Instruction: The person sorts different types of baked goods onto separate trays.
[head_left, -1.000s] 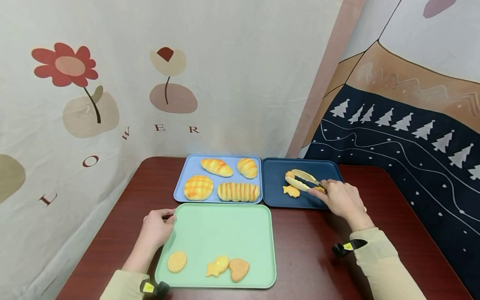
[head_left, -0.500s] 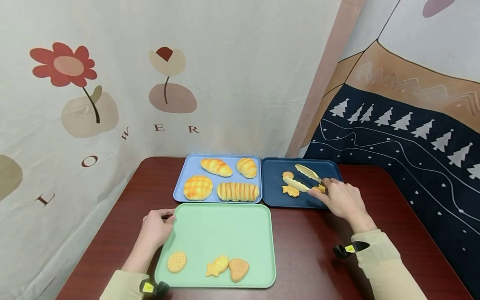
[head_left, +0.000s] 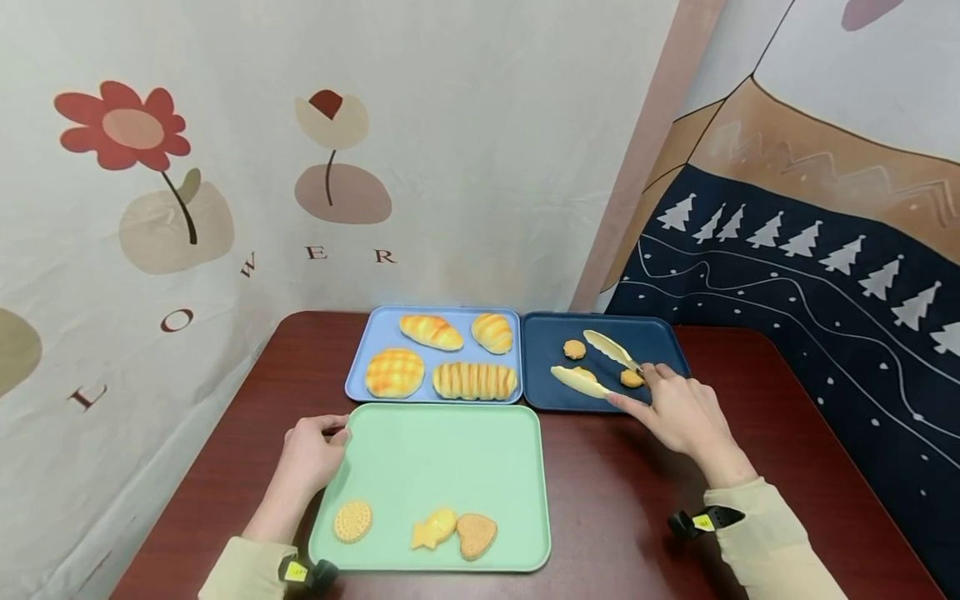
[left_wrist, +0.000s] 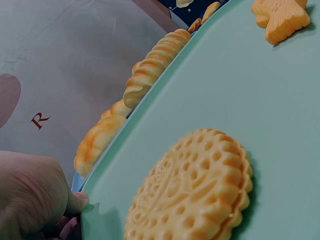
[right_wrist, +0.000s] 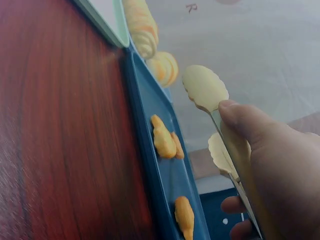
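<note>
Printed cloth wall [head_left: 480,183] standing behind a dark red tabletop [head_left: 600,492]; three trays lying on it.

Head view: tongs [head_left: 609,347] are now spreading wider over the navy tray [head_left: 543,367], their near arm having swung toward the tray's left side and partly covering a fish-shaped piece [right_wrist: 164,140]. A round piece [head_left: 574,349] is lying uncovered beyond, a third piece [head_left: 632,379] near the right hand [head_left: 686,412]. Nothing is being pinched between the tongs' ends; judging by the shift, the work is turning from the round piece to the fish-shaped one. The light blue tray [head_left: 382,329] is holding four breads [head_left: 394,372]; the green tray [head_left: 442,458] is keeping its four biscuits [head_left: 477,536] unchanged.

Left wrist view: the left hand [left_wrist: 32,195] is pinching the green tray's rim at a corner, thumb showing on top.

Right wrist view: right thumb and fingers [right_wrist: 233,204] are gripping the tongs, the two arms standing apart; all three small pieces are resting on the navy tray.
</note>
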